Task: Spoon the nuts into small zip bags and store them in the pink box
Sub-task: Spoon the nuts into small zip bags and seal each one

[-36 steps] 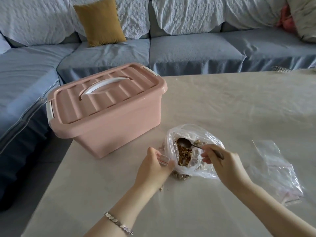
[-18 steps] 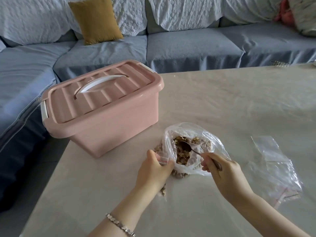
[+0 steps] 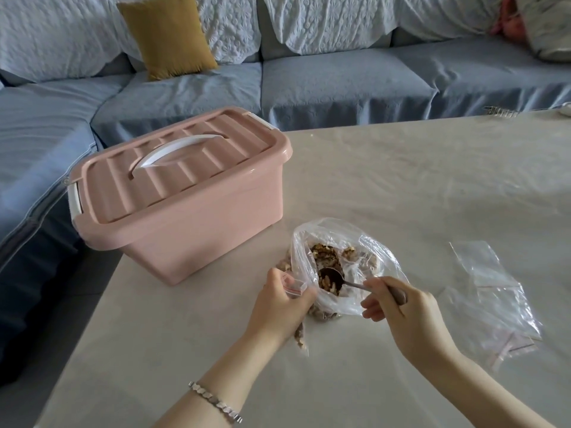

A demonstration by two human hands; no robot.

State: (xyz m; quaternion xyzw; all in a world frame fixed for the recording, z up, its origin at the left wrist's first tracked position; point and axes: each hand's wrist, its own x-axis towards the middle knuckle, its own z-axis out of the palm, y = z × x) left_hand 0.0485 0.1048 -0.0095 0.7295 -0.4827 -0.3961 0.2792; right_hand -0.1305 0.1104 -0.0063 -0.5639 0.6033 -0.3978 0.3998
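A beige table is filling the foreground, its surface showing slight wrinkles. Beyond the table's far edge, a blue-grey corner sofa is wrapping round to the table's left side. A mustard cushion is leaning against white textured back covers beyond the table's far left corner. A small spiral-bound item is lying at the table's far right edge.

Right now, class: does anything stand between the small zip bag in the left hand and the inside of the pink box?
Yes: the lid sits closed on top of the pink box, so the small zip bag in the left hand cannot go in yet.
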